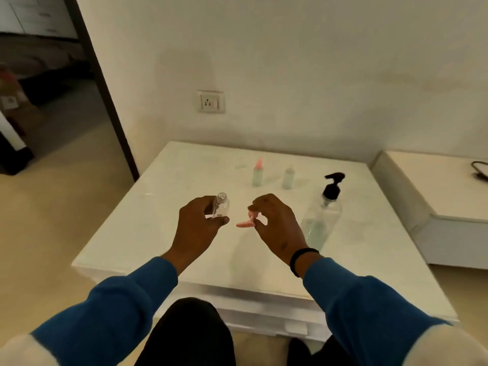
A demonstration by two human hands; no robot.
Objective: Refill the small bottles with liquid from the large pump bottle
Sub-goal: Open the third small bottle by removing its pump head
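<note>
Both hands are busy over the near half of the white table (126, 233). Left hand (196, 228) curls around a small clear bottle (221, 207), holding it nearly upright with its open threaded neck tipped slightly away — likely to keep the mouth free for filling. Right hand (277, 225) pinches a pink spray cap (248, 220) between thumb and fingertips, held just beside the bottle and apart from it; it looks like the cap belonging to that neck, kept off so liquid can go in. A black band sits on that wrist, and blue sleeves cover both forearms.

Just right of the right hand stands the large pump bottle (320, 220) — tall, clear plastic, black pump head, pale liquid filling only its lower part. Farther back two more small bottles stand well apart from the hands: one with a pink cap (257, 173), one capless or clear-topped (288, 178); I cannot tell which. Smooth, glossy tabletop.
</note>
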